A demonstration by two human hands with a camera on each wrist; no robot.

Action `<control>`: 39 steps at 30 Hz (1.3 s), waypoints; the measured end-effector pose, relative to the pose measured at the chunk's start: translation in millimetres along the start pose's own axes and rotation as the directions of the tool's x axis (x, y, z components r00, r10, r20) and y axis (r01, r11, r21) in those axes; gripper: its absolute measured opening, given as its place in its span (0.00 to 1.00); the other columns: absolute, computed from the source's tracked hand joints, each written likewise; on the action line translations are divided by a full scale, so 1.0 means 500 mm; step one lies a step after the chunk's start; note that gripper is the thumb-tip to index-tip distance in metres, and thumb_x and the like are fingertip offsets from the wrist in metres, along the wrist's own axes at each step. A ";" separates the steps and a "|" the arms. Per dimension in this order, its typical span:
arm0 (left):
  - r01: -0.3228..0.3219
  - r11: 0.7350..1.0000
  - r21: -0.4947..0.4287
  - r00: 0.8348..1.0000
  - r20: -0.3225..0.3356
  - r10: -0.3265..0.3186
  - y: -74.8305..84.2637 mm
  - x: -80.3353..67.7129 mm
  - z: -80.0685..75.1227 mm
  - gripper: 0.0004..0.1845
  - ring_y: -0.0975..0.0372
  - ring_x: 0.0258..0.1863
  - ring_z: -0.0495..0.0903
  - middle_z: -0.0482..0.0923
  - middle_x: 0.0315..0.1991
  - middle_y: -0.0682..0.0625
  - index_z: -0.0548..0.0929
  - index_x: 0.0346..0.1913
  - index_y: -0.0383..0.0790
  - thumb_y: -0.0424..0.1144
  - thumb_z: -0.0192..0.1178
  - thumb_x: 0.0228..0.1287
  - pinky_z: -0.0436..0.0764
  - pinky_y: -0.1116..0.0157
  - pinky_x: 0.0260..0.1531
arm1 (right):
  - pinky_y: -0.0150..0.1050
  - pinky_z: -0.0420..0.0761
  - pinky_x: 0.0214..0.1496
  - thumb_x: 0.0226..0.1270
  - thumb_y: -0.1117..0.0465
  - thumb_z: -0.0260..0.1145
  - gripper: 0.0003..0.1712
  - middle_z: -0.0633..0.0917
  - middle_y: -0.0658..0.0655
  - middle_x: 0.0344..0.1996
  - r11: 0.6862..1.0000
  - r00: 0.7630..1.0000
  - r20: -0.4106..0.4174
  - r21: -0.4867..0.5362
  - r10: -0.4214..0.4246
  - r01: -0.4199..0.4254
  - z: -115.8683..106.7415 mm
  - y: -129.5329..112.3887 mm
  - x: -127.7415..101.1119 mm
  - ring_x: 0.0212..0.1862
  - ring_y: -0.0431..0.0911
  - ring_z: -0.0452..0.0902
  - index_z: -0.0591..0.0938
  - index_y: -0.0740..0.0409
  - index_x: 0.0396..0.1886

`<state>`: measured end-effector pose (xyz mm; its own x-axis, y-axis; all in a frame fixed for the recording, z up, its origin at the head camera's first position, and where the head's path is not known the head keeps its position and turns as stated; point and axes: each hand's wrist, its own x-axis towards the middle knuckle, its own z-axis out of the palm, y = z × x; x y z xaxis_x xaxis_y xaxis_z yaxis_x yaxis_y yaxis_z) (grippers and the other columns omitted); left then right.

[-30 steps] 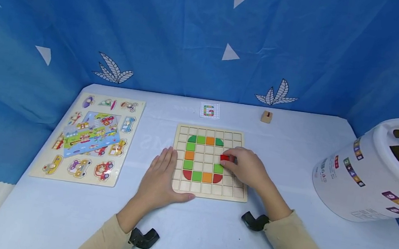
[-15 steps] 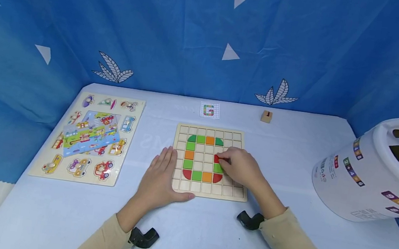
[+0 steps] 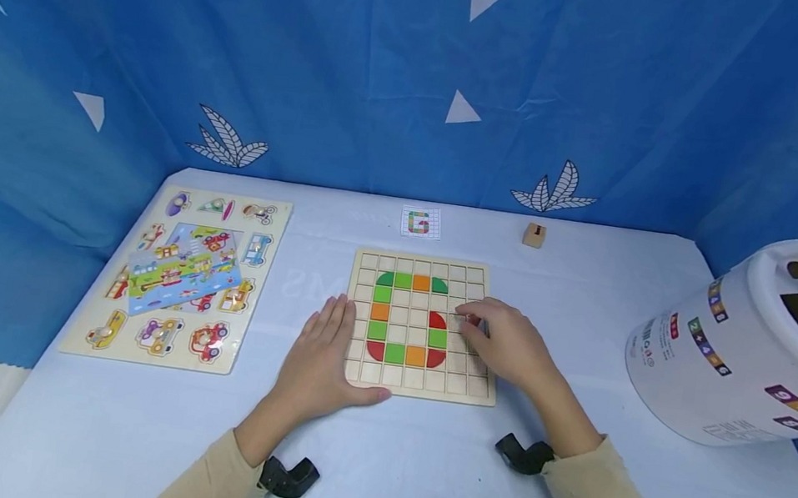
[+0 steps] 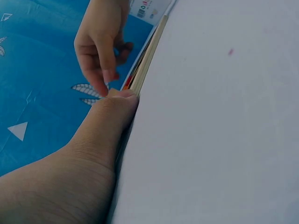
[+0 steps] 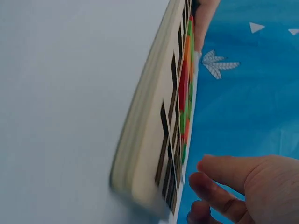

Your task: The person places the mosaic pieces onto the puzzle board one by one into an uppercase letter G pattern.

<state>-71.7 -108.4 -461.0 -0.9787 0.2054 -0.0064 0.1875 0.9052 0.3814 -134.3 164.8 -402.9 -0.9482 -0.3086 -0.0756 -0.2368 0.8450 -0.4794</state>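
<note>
Red quarter-round wooden tile (image 3: pixel 437 320) sits in the pale wooden grid board (image 3: pixel 472 386), in the cell just above the green square tile (image 3: pixel 437 338) on the right side of the pattern, w/ the rounded corner up and right. It's out of my fingers. My right hand (image 3: pixel 505 343) hovers just right of it over the board's right columns, fingers loosely bent, holding nothing; fingertips are near the tile, can't tell if one touches it. In the right wrist view the fingers (image 5: pixel 219 189) hang apart from the board edge (image 5: pixel 149 154), curled but empty.

My left hand (image 3: pixel 321 356) lies flat on the light blue table (image 3: pixel 413 486), fingers straight, its side against the board's left edge, thumb along the front-left corner. Left wrist view shows the thumb (image 4: pixel 112 116) pressed to the board's side.

Other tiles on the board, green, orange and red, form a G outline. Behind the board lies a small white pattern card w/ a G on it (image 3: pixel 420 222), and right of that a small tan wooden cube (image 3: pixel 534 234). Far left on the table: a wooden vehicle peg puzzle (image 3: pixel 132 323) w/ a blue picture card (image 3: pixel 182 271) lying on it. Far right: a white plastic bucket w/ shape-sorter lid (image 3: pixel 757 347). Blue patterned cloth (image 3: pixel 392 71) backs it all
</note>
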 end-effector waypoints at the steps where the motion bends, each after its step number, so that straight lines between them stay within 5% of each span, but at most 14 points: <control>1: -0.001 1.000 0.000 1.000 -0.001 0.001 0.000 0.000 0.000 0.73 0.51 0.81 0.39 0.41 0.81 0.42 0.46 0.79 0.34 0.81 0.61 0.40 0.48 0.50 0.79 | 0.36 0.76 0.33 0.68 0.56 0.67 0.19 0.83 0.49 0.37 1.000 1.000 0.000 0.006 0.007 -0.007 -0.007 0.009 -0.007 0.34 0.44 0.74 0.84 0.49 0.58; 6: -0.004 1.000 -0.003 1.000 -0.007 0.004 0.001 0.001 0.002 0.73 0.51 0.81 0.40 0.41 0.81 0.42 0.46 0.79 0.34 0.80 0.62 0.40 0.48 0.50 0.79 | 0.35 0.77 0.27 0.68 0.58 0.68 0.21 0.83 0.52 0.39 0.999 0.999 0.025 0.010 0.047 -0.047 -0.036 0.059 -0.042 0.29 0.44 0.73 0.82 0.51 0.60; 16: -0.004 1.000 0.000 1.000 -0.008 0.004 -0.001 -0.001 0.002 0.73 0.51 0.81 0.40 0.41 0.81 0.42 0.46 0.79 0.34 0.80 0.62 0.40 0.48 0.49 0.78 | 0.31 0.81 0.39 0.57 0.64 0.75 0.23 0.83 0.50 0.39 1.000 0.995 0.096 0.012 -0.026 0.025 -0.051 0.132 -0.104 0.39 0.43 0.75 0.86 0.51 0.54; 21: -0.005 1.000 0.000 1.000 -0.003 0.005 0.000 -0.001 0.000 0.73 0.51 0.81 0.40 0.41 0.81 0.42 0.46 0.79 0.34 0.80 0.62 0.40 0.48 0.49 0.78 | 0.32 0.81 0.38 0.55 0.65 0.76 0.18 0.83 0.48 0.38 1.000 0.998 0.063 0.005 -0.030 0.030 -0.043 0.139 -0.110 0.38 0.42 0.75 0.87 0.49 0.47; 28: -0.006 1.000 0.005 1.000 -0.008 0.006 0.000 -0.001 0.001 0.73 0.51 0.81 0.40 0.42 0.81 0.42 0.46 0.79 0.34 0.80 0.61 0.40 0.48 0.49 0.78 | 0.30 0.79 0.36 0.58 0.63 0.75 0.19 0.83 0.48 0.38 1.000 0.997 0.067 0.005 -0.023 0.023 -0.042 0.136 -0.109 0.38 0.42 0.74 0.87 0.49 0.51; 36: -0.006 1.000 0.008 1.000 -0.006 0.006 -0.002 0.000 0.003 0.73 0.51 0.81 0.40 0.41 0.81 0.42 0.46 0.79 0.34 0.80 0.61 0.41 0.49 0.49 0.78 | 0.41 0.81 0.38 0.54 0.52 0.78 0.12 0.83 0.51 0.32 0.992 0.998 -0.014 -0.109 0.067 -0.068 -0.037 0.128 -0.102 0.36 0.45 0.75 0.85 0.49 0.34; 39: -0.004 1.000 0.007 1.000 -0.002 0.004 -0.001 0.000 0.003 0.73 0.52 0.81 0.40 0.41 0.81 0.43 0.46 0.79 0.34 0.81 0.61 0.40 0.48 0.50 0.78 | 0.40 0.79 0.37 0.54 0.50 0.78 0.15 0.82 0.50 0.32 0.992 0.998 0.002 -0.112 0.065 -0.065 -0.042 0.130 -0.104 0.36 0.45 0.74 0.86 0.49 0.39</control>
<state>-71.8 -108.3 -462.7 -0.9781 0.2082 -0.0031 0.1918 0.9069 0.3751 -104.7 244.9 -411.5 -0.9612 -0.2537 -0.1086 -0.1973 0.9070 -0.3722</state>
